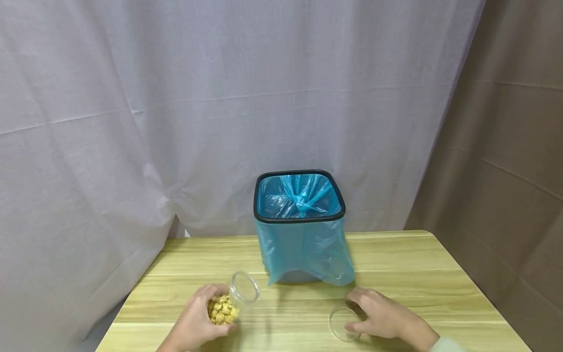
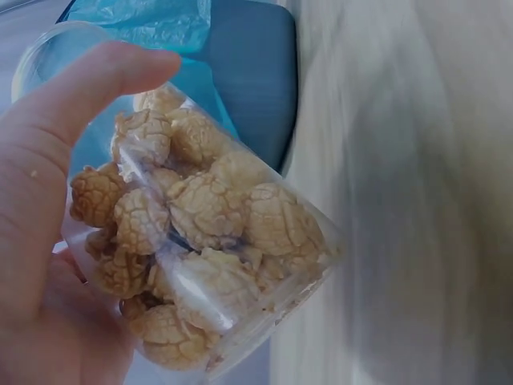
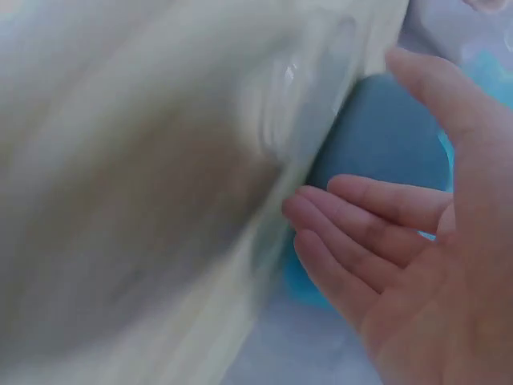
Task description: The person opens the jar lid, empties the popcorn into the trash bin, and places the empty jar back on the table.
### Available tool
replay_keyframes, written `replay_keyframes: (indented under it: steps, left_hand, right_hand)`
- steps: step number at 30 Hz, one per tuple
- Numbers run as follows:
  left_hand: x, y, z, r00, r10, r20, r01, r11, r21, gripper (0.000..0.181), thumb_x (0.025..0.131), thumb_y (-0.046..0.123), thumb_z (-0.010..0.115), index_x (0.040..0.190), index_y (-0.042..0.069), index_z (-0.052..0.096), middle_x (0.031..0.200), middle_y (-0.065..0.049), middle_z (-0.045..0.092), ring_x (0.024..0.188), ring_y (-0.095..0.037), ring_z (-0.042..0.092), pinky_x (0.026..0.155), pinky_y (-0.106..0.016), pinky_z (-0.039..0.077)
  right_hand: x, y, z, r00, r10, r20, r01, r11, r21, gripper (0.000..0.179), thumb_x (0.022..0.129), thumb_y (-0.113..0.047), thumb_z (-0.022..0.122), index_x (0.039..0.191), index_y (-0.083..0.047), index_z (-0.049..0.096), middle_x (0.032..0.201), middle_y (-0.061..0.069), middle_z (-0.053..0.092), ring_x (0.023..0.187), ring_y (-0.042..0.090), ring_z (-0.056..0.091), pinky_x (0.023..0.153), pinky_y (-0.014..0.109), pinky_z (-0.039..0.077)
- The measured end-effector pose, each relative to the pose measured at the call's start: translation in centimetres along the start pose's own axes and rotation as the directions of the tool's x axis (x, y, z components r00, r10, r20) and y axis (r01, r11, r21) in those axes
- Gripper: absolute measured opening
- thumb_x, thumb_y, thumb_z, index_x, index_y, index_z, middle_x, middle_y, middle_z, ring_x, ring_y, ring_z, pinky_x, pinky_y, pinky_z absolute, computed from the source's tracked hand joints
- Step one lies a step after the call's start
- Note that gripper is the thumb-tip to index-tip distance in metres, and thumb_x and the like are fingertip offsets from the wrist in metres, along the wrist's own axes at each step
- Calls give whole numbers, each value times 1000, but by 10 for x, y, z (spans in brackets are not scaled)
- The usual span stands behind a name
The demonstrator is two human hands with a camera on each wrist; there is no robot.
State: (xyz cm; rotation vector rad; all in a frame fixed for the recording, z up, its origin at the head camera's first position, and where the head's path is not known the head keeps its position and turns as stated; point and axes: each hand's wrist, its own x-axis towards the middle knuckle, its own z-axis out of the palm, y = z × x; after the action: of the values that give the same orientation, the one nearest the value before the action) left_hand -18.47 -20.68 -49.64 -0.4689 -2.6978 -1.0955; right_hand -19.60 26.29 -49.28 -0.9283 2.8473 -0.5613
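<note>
To the front left of the bin (image 1: 300, 220), a jar (image 2: 208, 233) of popcorn (image 1: 223, 311) is clasped round its side by the left hand (image 1: 199, 315) and tilted, seemingly so that its mouth (image 1: 245, 287) is left free. The bin's floor is hidden by its gathered blue bag (image 1: 305, 249). To its front right, a probable lid (image 1: 338, 325) is partly covered by the right hand (image 1: 379, 314), fingers spread; contact cannot be confirmed.
</note>
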Motion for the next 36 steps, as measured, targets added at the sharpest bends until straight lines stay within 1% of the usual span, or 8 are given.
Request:
replay_keyframes:
  steps: [2,5,11,17,22,25,29,36]
  left_hand:
    - [4,0,-5,999,29,-19,-28,999,16,74,58,27,103,124,23,70,119,7,73,108,-5,62,97,-29,58]
    - [10,-1,-13,996,76,-42,-74,996,46,74,57,26,103,123,20,70,116,10,72,106,-5,63,95,-29,59]
    - [25,3,-35,987,147,-69,-139,985,104,70,60,30,101,121,15,72,111,12,72,100,-5,62,87,-26,58]
    - [41,12,-58,970,225,-94,-204,959,197,73,60,32,101,122,8,71,111,4,75,101,-12,65,87,-31,60]
    - [55,27,-82,950,289,-118,-250,931,265,69,60,31,101,118,8,71,110,-2,76,98,-16,66,83,-34,60]
    - [65,39,-96,937,325,-128,-280,918,281,64,60,29,101,114,12,71,106,0,76,94,-14,64,78,-32,56]
    - [78,56,-113,932,344,-112,-298,906,299,63,61,28,101,114,12,72,106,0,75,95,-15,62,79,-33,55]
    - [98,86,-138,920,384,-74,-335,872,358,67,60,30,100,116,7,71,109,-5,74,100,-21,63,82,-41,57]
  right_hand:
    - [-2,4,-10,1000,18,10,-18,999,32,69,95,-50,74,133,6,64,131,18,70,119,38,68,95,51,60]
    - [-5,9,-27,998,56,9,-56,998,38,73,97,-51,71,137,8,62,138,25,66,127,45,64,101,59,55]
    - [-6,15,-64,990,101,-101,-108,992,-65,79,96,-59,69,140,6,60,143,27,63,132,46,61,108,62,51]
    - [1,10,-108,977,88,-193,-117,982,-148,81,100,-58,65,148,5,53,149,28,58,137,48,57,111,64,48]
    - [7,-1,-143,967,64,-247,-112,976,-186,83,101,-54,65,158,2,41,161,26,47,145,49,49,114,66,45]
    - [10,-9,-161,965,76,-251,-128,972,-198,86,102,-56,62,163,-3,34,168,23,38,151,47,42,117,68,41]
    - [19,-19,-180,966,98,-241,-149,968,-202,87,103,-60,57,167,-9,28,172,19,31,155,47,36,120,70,36]
    - [40,-32,-206,973,74,-217,-129,959,-252,88,104,-60,53,168,-9,23,175,17,25,159,45,29,125,69,29]
